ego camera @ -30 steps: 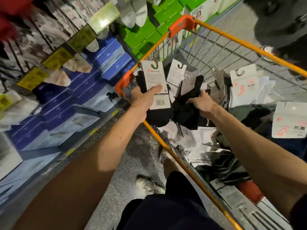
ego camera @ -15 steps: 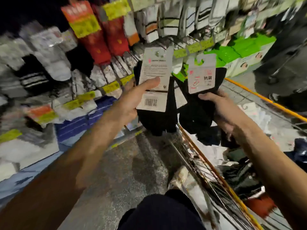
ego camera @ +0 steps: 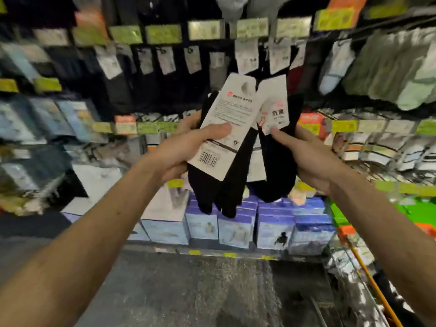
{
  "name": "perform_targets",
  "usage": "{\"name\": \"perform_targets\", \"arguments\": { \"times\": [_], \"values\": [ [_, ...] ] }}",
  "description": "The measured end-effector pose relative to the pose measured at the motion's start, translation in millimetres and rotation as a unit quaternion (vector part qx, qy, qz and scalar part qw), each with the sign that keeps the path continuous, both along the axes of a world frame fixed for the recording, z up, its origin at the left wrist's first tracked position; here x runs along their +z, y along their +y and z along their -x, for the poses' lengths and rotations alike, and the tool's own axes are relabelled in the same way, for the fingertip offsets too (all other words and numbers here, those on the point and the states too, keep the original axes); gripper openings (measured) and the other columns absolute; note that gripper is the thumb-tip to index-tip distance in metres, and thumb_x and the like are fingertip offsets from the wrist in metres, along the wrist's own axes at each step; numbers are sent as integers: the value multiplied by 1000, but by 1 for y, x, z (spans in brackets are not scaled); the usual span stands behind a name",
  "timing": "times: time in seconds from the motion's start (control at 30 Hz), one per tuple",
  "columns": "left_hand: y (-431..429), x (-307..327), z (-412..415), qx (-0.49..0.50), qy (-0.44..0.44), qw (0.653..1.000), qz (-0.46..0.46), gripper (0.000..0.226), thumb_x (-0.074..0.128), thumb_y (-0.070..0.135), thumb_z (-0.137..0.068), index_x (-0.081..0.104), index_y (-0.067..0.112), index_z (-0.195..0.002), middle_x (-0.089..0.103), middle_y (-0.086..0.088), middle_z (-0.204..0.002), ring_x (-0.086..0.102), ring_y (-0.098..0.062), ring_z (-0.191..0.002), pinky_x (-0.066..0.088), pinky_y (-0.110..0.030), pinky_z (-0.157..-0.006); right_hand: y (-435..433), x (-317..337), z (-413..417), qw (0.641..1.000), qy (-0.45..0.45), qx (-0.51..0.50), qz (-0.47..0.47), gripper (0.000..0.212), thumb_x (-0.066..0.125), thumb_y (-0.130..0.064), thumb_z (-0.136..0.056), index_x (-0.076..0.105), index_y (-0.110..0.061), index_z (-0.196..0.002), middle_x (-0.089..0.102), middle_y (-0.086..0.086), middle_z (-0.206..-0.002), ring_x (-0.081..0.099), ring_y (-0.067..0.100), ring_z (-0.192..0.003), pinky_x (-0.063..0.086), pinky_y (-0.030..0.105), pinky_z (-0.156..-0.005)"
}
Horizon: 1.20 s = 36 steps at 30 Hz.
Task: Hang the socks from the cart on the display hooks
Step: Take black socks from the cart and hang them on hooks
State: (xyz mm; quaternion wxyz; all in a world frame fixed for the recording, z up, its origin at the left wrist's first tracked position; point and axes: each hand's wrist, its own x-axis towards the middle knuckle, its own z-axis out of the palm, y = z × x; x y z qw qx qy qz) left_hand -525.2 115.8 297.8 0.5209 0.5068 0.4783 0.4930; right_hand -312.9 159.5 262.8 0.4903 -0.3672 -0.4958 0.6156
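Socks (ego camera: 207, 190) are gripped by the left hand (ego camera: 184, 149) and right hand (ego camera: 306, 156), cards (ego camera: 226, 114) upward, ready for the rack (ego camera: 165, 34).

A row of blue-and-white cardboard boxes (ego camera: 236, 228) stands on the bottom shelf of a dark shop display wall (ego camera: 151, 95). Directly below the boxes runs a shelf edge with small yellow tags (ego camera: 194, 252). Below that lies a grey speckled floor (ego camera: 188, 293) with pale glints of light. High above the boxes, blurred yellow-green price labels (ego camera: 162, 34) cross the wall in rows. Up and to the right of the boxes hang pale grey-green packaged goods (ego camera: 387, 72). Just right of the boxes sit bright green cartons (ego camera: 415, 208).
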Motion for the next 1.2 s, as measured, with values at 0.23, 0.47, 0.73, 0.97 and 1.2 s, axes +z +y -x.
{"name": "perform_targets", "arguments": {
  "times": [0.23, 0.47, 0.73, 0.97, 1.2],
  "values": [
    [-28, 31, 104, 55, -6, 998, -31, 64, 87, 13, -63, 59, 19, -121, 78, -2, -92, 75, -16, -74, 57, -26, -58, 15, 37, 89, 997, -32, 47, -59, 28, 56, -16, -100, 61, -16, -127, 74, -2, -113, 72, 11, -101, 57, 26, -90],
    [-16, 44, 146, 92, -12, 994, -60, 42, 73, 26, -66, 68, 21, -108, 78, -2, -93, 75, -16, -76, 59, -28, -61, 14, 60, 162, 986, -40, 148, -67, 29, 53, -31, -100, 62, -21, -126, 74, -3, -116, 70, 13, -108, 55, 31, -95],
    [24, 46, 199, 217, -10, 971, -99, 43, 73, 15, -85, 46, 23, -118, 72, 6, -65, 67, -11, -52, 51, -23, -46, 52, 68, 227, 969, -24, 232, -79, 43, 69, -32, -70, 64, -29, -113, 77, -9, -101, 74, 10, -93, 60, 24, -72],
    [78, 25, 245, 297, 174, 915, -211, 27, 71, 44, -82, 59, 27, -100, 62, 9, -86, 60, -3, -77, 44, -14, -65, 99, 55, 285, 977, 16, 206, -53, 42, 72, -5, -77, 64, -30, -110, 78, -7, -97, 75, 13, -89, 60, 29, -68],
    [106, 10, 264, 253, 315, 898, -173, 63, 36, 83, -84, 58, 41, -126, 60, 3, -109, 53, -12, -103, 44, -30, -87, 119, 51, 326, 988, -14, 95, -120, 57, 82, -10, -74, 58, -35, -120, 73, -15, -106, 70, 3, -98, 55, 30, -85]
  ]
}}
